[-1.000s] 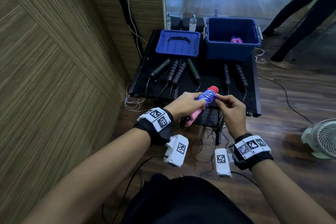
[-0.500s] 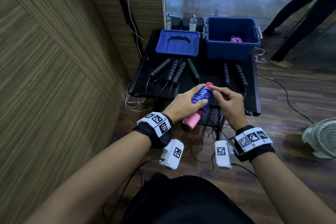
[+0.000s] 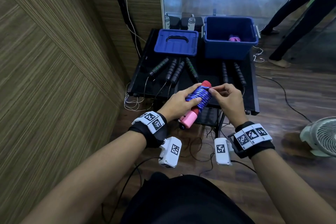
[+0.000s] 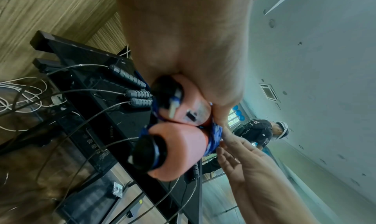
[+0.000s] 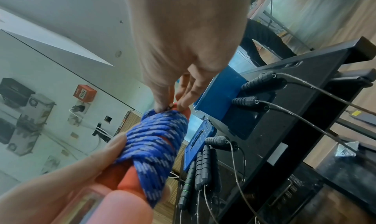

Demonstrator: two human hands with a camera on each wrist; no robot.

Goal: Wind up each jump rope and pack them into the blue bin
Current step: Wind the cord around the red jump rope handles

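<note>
Above the near edge of the black bench [image 3: 214, 76], both forearms reach forward from six o'clock, wrists banded. The left hand [image 3: 179, 102] wraps its fingers [image 3: 189, 90] round the blue jump rope [image 3: 199, 95], which is wound about its two pink handles [image 4: 179, 140] held side by side; the thumb presses across the coils. The bundle tilts, red end caps toward twelve o'clock, pink ends toward seven. The right hand [image 3: 228, 99] sits at three o'clock of the bundle, thumb and forefinger pinching at the top of the coils just under the red cap, the other fingers loosely curled.

On the bench lie six black handles [image 3: 174, 72] with thin cords trailing over the near edge: four fanned at eleven o'clock, two [image 3: 231, 73] at one o'clock. At twelve to one o'clock stands one blue bin [image 3: 230, 50], one wound pink rope [image 3: 234, 38] inside. One blue lid [image 3: 175, 45] lies flat at its nine o'clock. Two bottles [image 3: 190, 23] stand behind. One white fan [image 3: 320, 137] sits on the floor at three o'clock.
</note>
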